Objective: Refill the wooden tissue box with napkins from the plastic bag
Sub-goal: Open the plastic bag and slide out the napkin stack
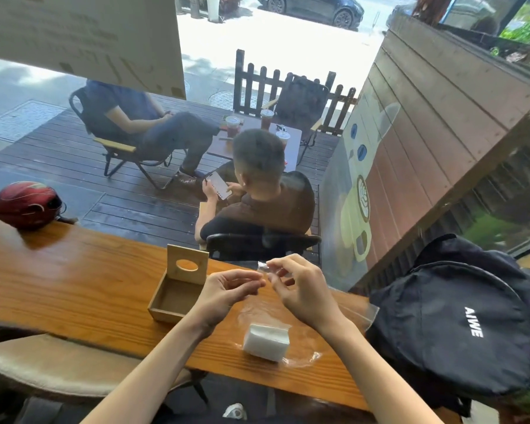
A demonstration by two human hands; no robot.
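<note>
Just 1 napkin stack (266, 341), 1 open wooden box (178, 290), 2 hands.

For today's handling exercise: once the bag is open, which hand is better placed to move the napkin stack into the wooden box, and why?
Probably the left hand. It hovers right beside the open, empty wooden box, while the right hand pinches the plastic bag top, farther from it. The napkin stack lies below, between both.

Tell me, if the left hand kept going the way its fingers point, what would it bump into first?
Most likely the right hand. The left hand points its fingers rightward at it, with the pinched top of the plastic bag between them. Depth is hard to judge.
</note>
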